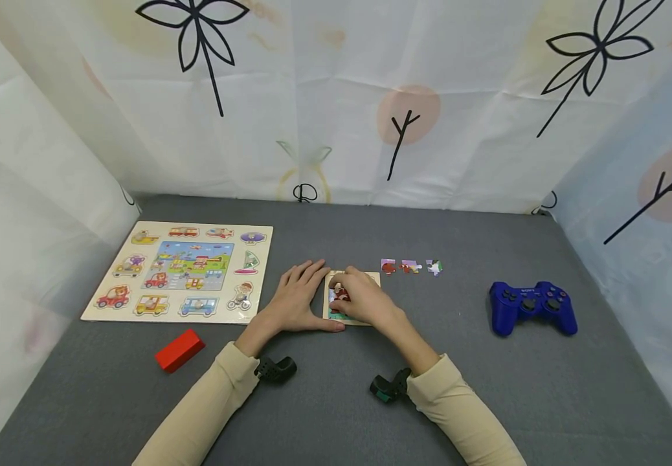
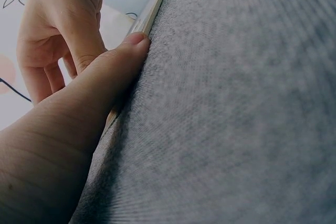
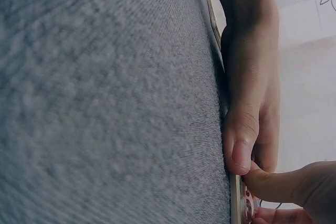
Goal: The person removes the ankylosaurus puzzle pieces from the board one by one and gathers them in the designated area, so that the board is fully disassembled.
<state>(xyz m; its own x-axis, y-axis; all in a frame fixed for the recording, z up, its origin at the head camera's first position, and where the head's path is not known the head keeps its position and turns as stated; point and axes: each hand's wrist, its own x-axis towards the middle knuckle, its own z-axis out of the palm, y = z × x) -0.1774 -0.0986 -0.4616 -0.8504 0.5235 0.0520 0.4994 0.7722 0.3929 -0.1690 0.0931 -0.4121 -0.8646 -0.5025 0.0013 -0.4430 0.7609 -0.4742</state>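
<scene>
A small jigsaw board (image 1: pixel 375 278) with a wooden-coloured rim lies flat between the hands. My left hand (image 1: pixel 295 301) is spread along its left side, fingers straight and thumb against the near edge; the left wrist view shows the thumb (image 2: pixel 131 51) touching that edge. From the right, my right hand (image 1: pixel 368 301) reaches over the board, its curled fingers and thumb pinching a puzzle piece (image 1: pixel 340 292) with a brown figure. In the right wrist view the thumb and fingertips lie on the coloured picture (image 3: pixel 244 203). The hand hides much of the board.
Three loose jigsaw pieces (image 1: pixel 410 266) lie in a row beyond the board, to its right. A large vehicle puzzle board (image 1: pixel 190 309) is at the left, with a red block (image 1: pixel 180 350) in front. A blue game controller (image 1: pixel 532 308) rests at the right. Patterned cloth walls surround the grey table.
</scene>
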